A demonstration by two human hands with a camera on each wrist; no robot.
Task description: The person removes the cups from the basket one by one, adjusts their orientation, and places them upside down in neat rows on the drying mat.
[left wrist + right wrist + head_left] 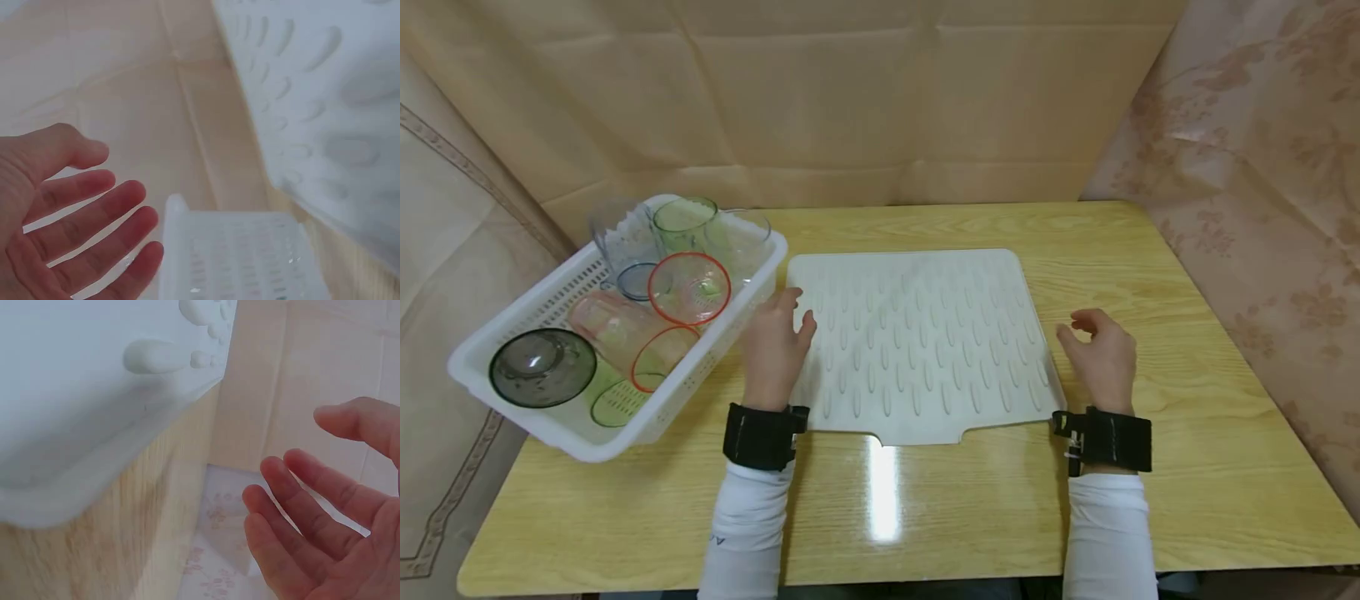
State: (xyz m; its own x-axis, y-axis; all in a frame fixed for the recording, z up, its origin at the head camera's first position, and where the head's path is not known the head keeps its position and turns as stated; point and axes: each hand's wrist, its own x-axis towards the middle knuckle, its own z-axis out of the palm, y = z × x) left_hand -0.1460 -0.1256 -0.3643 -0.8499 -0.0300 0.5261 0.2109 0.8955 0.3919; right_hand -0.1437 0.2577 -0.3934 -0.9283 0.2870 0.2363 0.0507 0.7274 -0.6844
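A white draining board with raised oval bumps lies on the wooden table, its spout edge toward me. My left hand is at the board's left side, beside the basket; its fingers are relaxed and hold nothing in the left wrist view. On the other side, my right hand hovers just off the board's right edge, fingers loosely bent with nothing between them. A white plastic basket at the left holds several clear glasses, among them a red-rimmed glass, a green glass and a dark grey glass.
The wooden table extends right and in front of the board. A beige cloth hangs behind it, and a floral cloth hangs at the right. The basket's long side runs close to my left hand.
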